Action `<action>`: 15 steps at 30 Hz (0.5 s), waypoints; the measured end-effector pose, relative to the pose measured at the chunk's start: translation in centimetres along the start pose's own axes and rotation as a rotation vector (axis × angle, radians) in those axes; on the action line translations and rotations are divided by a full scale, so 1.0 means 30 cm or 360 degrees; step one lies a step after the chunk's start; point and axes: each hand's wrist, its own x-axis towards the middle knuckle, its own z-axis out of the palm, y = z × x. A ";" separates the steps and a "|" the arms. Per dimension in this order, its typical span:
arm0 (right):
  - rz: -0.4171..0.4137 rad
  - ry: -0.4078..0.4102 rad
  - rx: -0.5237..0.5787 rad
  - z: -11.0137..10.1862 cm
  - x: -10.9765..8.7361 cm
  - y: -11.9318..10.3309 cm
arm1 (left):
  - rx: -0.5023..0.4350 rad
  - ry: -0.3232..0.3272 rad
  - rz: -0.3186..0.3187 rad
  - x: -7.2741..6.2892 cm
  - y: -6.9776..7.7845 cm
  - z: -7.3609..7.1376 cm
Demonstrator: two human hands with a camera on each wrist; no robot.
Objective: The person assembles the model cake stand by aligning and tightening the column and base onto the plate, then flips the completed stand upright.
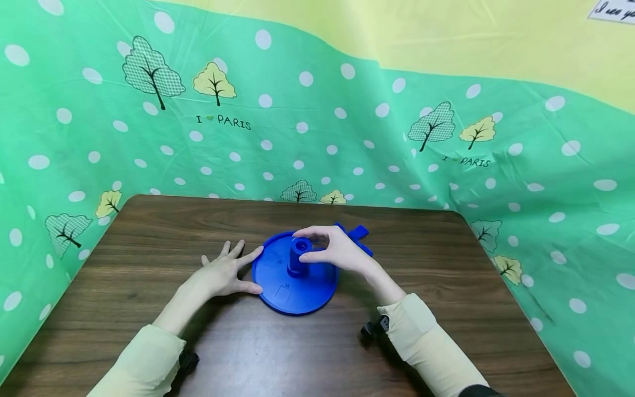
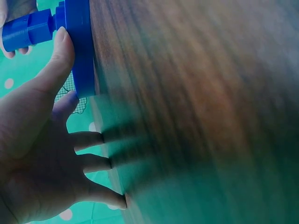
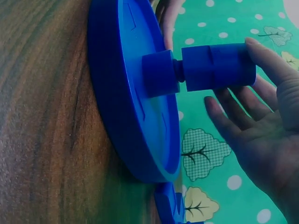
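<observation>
A round blue base (image 1: 307, 295) with a raised rim lies flat on the table, a short post rising from its middle. Above that post stands a blue hollow cylinder (image 3: 219, 67), with a narrow neck showing between the two in the right wrist view. My right hand (image 1: 342, 252) pinches the cylinder near its top, thumb on one side and fingers on the other. At the base's left edge, my left hand (image 1: 220, 275) touches the rim with thumb and index finger. Its other fingers are spread straight, their tips at the tabletop in the left wrist view.
Behind my right hand lies another blue piece with flat arms (image 1: 359, 232), partly hidden by the hand and base. The brown wooden table (image 1: 421, 248) ends at a green dotted cloth (image 1: 278, 160) hanging behind and along both sides.
</observation>
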 end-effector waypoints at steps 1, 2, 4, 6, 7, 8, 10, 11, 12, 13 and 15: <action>0.0001 -0.0015 0.0001 0.000 -0.001 0.003 | 0.0000 -0.0001 -0.0002 -0.001 0.002 -0.001; 0.0001 -0.0031 -0.0001 -0.001 -0.002 0.005 | 0.0003 -0.0001 -0.0002 -0.001 0.004 -0.001; 0.0005 -0.0062 0.0003 0.000 -0.005 0.008 | 0.0006 -0.0001 -0.0006 -0.002 0.008 -0.002; 0.0012 -0.0079 0.0015 0.002 -0.008 0.009 | 0.0013 0.0002 -0.0004 -0.004 0.011 -0.002; 0.0010 -0.0080 0.0024 0.003 -0.008 0.010 | 0.0013 0.0002 -0.0006 -0.004 0.012 -0.002; 0.0010 -0.0077 0.0031 0.004 -0.008 0.009 | 0.0013 0.0002 -0.0009 -0.004 0.012 -0.002; 0.0010 -0.0060 0.0032 0.007 -0.006 0.008 | 0.0009 0.0000 -0.0010 -0.006 0.013 -0.002; 0.0010 -0.0052 0.0028 0.009 -0.005 0.007 | 0.0007 -0.0001 -0.0013 -0.005 0.012 -0.002; 0.0013 -0.0044 0.0026 0.011 -0.004 0.005 | 0.0004 -0.0004 -0.0015 -0.005 0.011 -0.001; 0.0010 -0.0036 0.0016 0.012 -0.003 0.004 | 0.0001 -0.0007 -0.0016 -0.004 0.010 -0.001; 0.0007 -0.0026 -0.0015 0.014 -0.001 0.002 | -0.0001 -0.0013 -0.0019 -0.004 0.010 -0.002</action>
